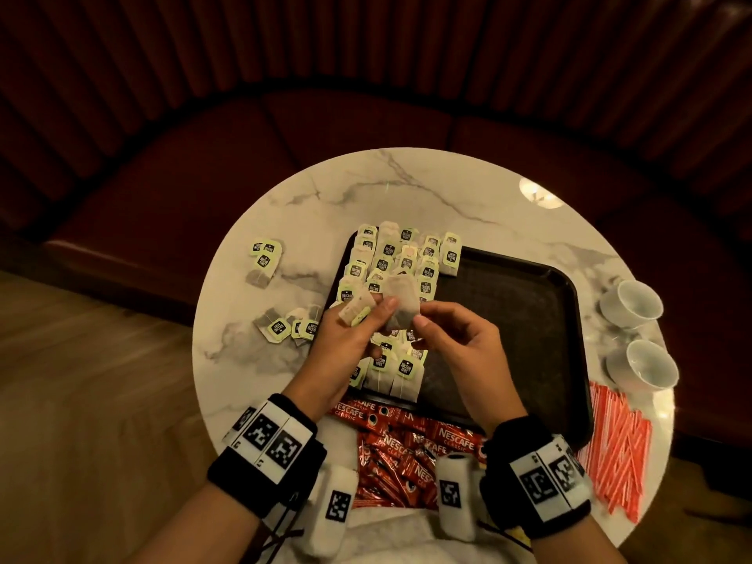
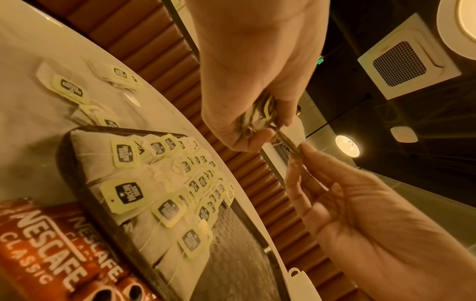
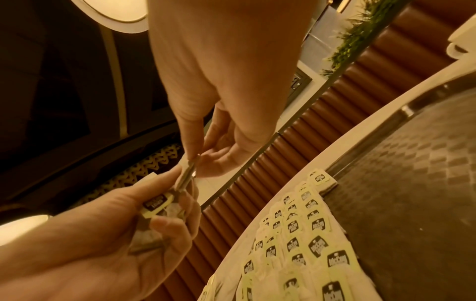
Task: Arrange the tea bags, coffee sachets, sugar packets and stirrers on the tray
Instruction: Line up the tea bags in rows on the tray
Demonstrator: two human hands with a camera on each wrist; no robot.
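Note:
Above the left part of the black tray (image 1: pixel 508 319), my left hand (image 1: pixel 366 319) grips a small bundle of tea bags (image 1: pixel 356 309), also seen as tea bags (image 2: pixel 260 118) in the left wrist view. My right hand (image 1: pixel 419 319) pinches the edge of one tea bag (image 1: pixel 401 299) that sticks up from that bundle; the right wrist view shows this tea bag (image 3: pixel 188 173) edge-on between thumb and finger. Rows of tagged tea bags (image 1: pixel 390 262) cover the tray's left side. Red coffee sachets (image 1: pixel 407 449) lie heaped at the table's near edge. Red-and-white striped sticks (image 1: pixel 618 441) lie at the right.
The tray sits on a round marble table (image 1: pixel 407 185). Loose tea bags lie on it in two clusters, a far-left cluster (image 1: pixel 264 258) and a near-left cluster (image 1: pixel 289 325). Two white cups (image 1: pixel 632 305) stand at the right edge. A dark red bench curves behind.

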